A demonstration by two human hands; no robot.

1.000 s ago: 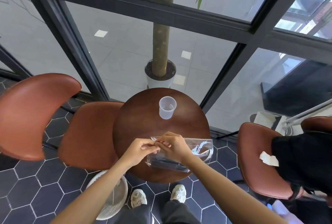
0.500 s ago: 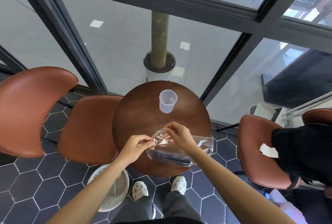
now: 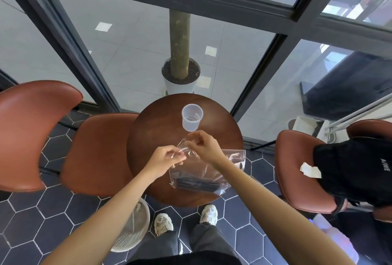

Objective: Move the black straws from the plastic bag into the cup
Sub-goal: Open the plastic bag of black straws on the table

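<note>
Black straws [image 3: 196, 184] lie left-right inside plastic bag [image 3: 214, 171].

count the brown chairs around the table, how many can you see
3. One chair stands far left, a second chair sits beside the round table on its left, and a third chair is on the right, under a black bag. A fourth may be at the right edge.

I count one round table [image 3: 152, 137], one clear cup [image 3: 192, 117], one plastic bag [image 3: 203, 171] of black straws [image 3: 197, 184] too bunched to number, three brown chairs, one white basket [image 3: 132, 235], and one potted tree [image 3: 180, 73].
</note>
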